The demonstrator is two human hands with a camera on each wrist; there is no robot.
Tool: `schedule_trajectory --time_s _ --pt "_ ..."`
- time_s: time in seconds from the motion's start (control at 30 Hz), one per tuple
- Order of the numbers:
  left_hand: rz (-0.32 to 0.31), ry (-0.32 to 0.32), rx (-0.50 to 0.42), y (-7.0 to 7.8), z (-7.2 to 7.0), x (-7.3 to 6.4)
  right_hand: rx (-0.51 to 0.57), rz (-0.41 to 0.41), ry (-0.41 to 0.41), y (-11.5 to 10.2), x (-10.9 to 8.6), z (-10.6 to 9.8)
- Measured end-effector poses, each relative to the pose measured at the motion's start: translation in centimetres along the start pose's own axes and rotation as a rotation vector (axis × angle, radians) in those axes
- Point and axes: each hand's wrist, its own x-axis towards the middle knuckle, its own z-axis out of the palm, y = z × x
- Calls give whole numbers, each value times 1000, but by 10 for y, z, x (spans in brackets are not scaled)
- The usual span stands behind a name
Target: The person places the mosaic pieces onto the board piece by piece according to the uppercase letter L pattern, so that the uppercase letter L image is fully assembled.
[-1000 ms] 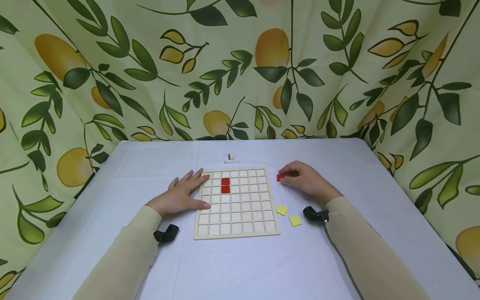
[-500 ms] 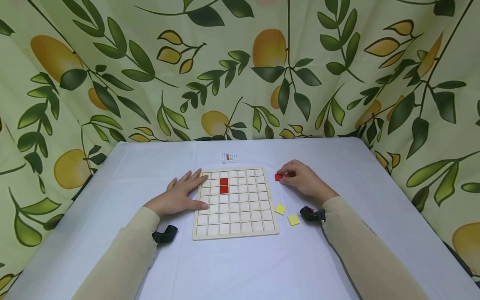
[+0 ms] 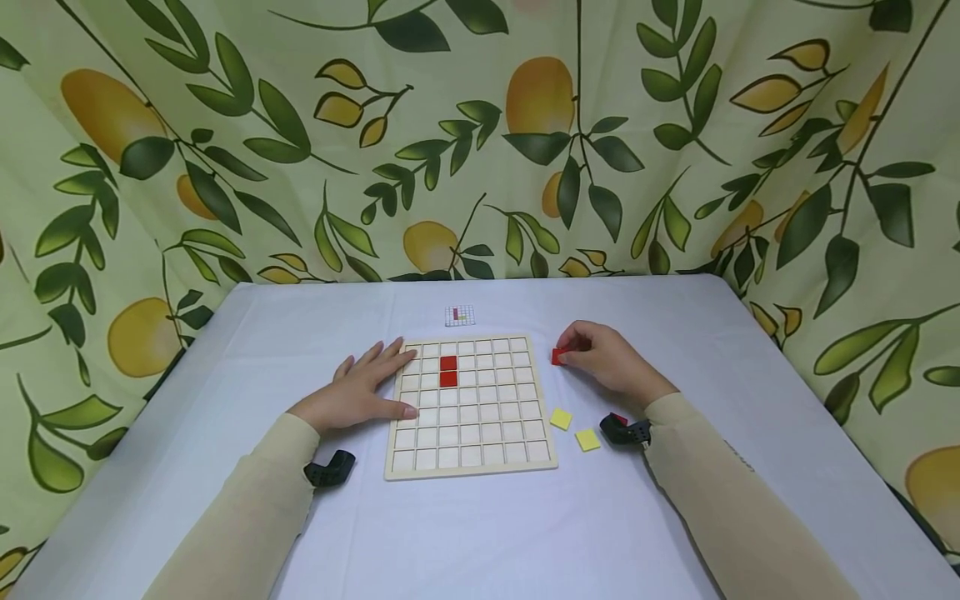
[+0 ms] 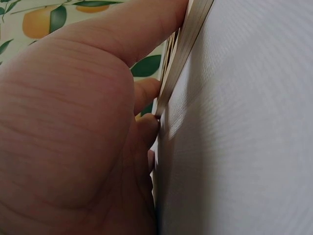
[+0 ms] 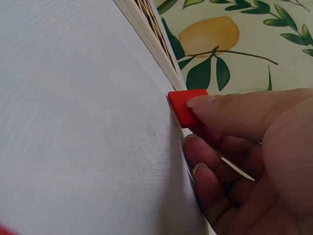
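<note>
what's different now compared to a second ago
Very little. The right hand still pinches the red tile beside the board, now tipped up slightly off the table. The left hand stays flat against the board's left edge; the two red tiles on it and the yellow tiles are unmoved.

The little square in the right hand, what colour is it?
Red; the square shows best in the right wrist view.

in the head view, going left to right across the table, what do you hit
left hand → wooden grid board with two red tiles → red tile pinched in the right hand. The two yellow tiles lie nearer, below that hand, so their place is unclear.
</note>
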Motion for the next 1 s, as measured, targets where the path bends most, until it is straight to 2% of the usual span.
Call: schedule_trajectory --time_s 0.33,0.6,0.77,1.0 --pt "11 3 1 -2 1 1 29 -35 -7 -12 -2 -8" --pt "2 -2 -4 -2 1 1 108 -60 39 -30 -6 -9" --pt "-2 -5 -8 -2 1 1 168 -103 66 -42 -12 -6" --pt "-2 -2 -6 -1 1 1 226 -177 48 -62 -21 1"
